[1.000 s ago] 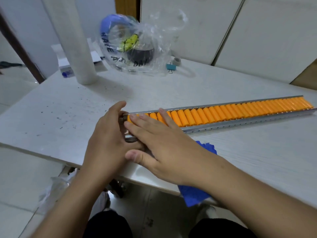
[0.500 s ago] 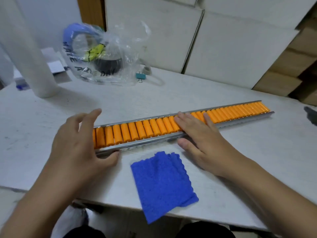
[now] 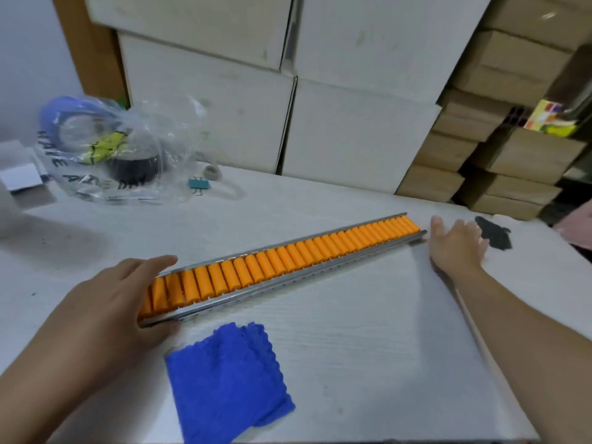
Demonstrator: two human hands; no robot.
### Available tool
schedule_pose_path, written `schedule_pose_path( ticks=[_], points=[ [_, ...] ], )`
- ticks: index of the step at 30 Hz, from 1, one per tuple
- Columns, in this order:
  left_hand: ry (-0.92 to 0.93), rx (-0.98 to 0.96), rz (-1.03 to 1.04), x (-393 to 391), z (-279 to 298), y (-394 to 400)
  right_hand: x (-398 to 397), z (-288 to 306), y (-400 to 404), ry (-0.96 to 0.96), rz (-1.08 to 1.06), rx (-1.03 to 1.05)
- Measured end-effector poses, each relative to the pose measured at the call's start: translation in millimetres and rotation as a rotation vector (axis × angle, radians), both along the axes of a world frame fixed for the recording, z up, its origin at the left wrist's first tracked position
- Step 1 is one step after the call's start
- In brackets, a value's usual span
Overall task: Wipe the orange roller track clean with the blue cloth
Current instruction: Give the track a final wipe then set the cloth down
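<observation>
The orange roller track, orange rollers in a metal frame, lies slanted across the white table, low at the left and rising to the right. My left hand clasps its near-left end, fingers over the far rail and thumb against the near rail. My right hand rests flat on the table at the track's far-right end, fingers spread, holding nothing. The blue cloth lies flat at the table's front edge, below the track's left half, touched by neither hand.
A clear plastic bag with tape rolls sits at the back left, a teal binder clip beside it. A dark scrap lies right of my right hand. White boxes and brown cartons stand behind the table.
My right hand slid along the track from its left end to its far-right end. My left hand stayed on the left end. The view swung right, uncovering the blue cloth.
</observation>
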State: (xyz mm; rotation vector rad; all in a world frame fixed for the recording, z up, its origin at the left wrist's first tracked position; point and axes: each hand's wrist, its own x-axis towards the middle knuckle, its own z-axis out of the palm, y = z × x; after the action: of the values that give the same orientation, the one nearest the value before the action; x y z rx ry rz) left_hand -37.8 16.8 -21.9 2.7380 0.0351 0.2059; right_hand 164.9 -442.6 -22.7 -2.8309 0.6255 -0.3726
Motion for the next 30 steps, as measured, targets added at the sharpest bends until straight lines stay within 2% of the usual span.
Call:
schedule_pose_path(
  ticks=[4, 8, 12, 17, 20, 23, 25, 30],
  points=[
    [0.008, 0.016, 0.016, -2.5, 0.2, -0.7, -10.7, 8.3, 19.0, -0.120, 0.149, -0.011],
    [0.029, 0.038, 0.007, -3.0, 1.8, -0.9, -9.3, 6.9, 26.2, -0.118, 0.198, -0.040],
    [0.034, 0.043, -0.026, -2.0, 1.7, -2.3, -15.6, 8.7, 31.2, -0.095, 0.238, 0.016],
    [0.005, 0.118, -0.005, 4.5, 0.7, -6.7, -48.3, 19.0, 50.0, -0.107, 0.420, 0.116],
    [0.091, 0.208, -0.028, 4.5, 7.5, -12.2, -72.7, 30.1, 69.9, -0.137, 0.491, 0.144],
    [0.148, 0.249, -0.078, 2.6, 30.7, -27.0, -94.2, 46.3, 89.9, -0.145, 0.586, 0.059],
    [0.100, 0.261, -0.126, 1.1, 54.9, -41.3, -104.9, 61.7, 100.6, -0.151, 0.647, 0.007],
    [-0.162, 0.313, -0.298, -4.7, 124.4, -87.3, -135.9, 122.8, 122.3, -0.215, 0.727, -0.044]
  ],
)
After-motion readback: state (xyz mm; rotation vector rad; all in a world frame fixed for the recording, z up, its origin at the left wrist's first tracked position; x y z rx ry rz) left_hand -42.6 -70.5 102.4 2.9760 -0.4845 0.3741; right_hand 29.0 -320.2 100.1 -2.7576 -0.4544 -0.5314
